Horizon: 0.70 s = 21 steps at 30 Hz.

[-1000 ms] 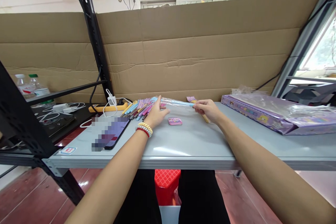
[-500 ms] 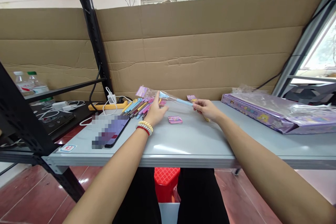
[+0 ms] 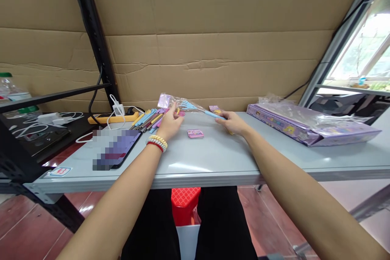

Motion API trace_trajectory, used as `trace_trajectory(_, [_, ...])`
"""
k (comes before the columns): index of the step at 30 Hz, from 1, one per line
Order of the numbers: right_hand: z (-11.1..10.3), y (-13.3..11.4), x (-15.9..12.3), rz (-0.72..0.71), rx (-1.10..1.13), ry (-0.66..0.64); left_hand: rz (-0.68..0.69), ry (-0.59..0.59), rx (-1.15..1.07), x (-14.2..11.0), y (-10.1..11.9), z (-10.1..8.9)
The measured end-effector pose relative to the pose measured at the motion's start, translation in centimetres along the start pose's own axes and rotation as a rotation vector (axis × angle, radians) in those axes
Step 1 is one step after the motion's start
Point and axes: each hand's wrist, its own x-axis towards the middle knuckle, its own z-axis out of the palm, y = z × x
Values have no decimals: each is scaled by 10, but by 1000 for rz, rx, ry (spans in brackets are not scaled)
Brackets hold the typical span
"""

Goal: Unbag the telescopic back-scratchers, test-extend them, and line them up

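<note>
A light blue back scratcher (image 3: 211, 113) with a claw-shaped head lies slanted inside a clear plastic bag (image 3: 179, 100) with a purple header. My right hand (image 3: 230, 122) is closed around its handle end. At the header end, my left hand (image 3: 171, 124) pinches the bag, its thumb apart from the fingers. Partly hidden behind my right hand is a yellow item with a purple card (image 3: 215, 109). A heap of blue, yellow, pink and dark back scratchers (image 3: 146, 120) spreads left of my left hand. A small stack of pink-purple cards (image 3: 195, 133) rests between my hands.
A flat purple box (image 3: 286, 128) with clear plastic bags on top stands at the right. At the left are a phone (image 3: 128, 150), a yellow power strip (image 3: 128, 118) and white cables. Cardboard (image 3: 213, 48) walls off the grey table's (image 3: 213, 166) back.
The camera view has tilted down and shifted right. The blue back scratcher's claw head shows more clearly in the bag. Both hands keep nearly the same places on it.
</note>
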Motion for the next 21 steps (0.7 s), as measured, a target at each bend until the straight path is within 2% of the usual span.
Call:
trace_trajectory(3, [-1,-4,-2,0,-97,129,38,24,279,-3,3,-1])
trace_trajectory(5, [-3,-7,-4,21,-173,223,53,80,383,-3,5,-2])
trace_trajectory(9, [-14,-8,-6,148,-276,429,-18,259,420,1,6,-8])
trace_trajectory(12, [-23,-3,-5,260,-251,567,-120,404,415,4,6,-15])
trace_trajectory(14, [-27,1,-3,313,-204,621,-179,442,438,5,7,-18])
trace_trajectory(17, [-27,5,1,305,-135,609,-203,378,485,3,8,-17])
trace_trajectory(21, [-17,3,3,184,-35,461,-174,182,510,0,7,-9])
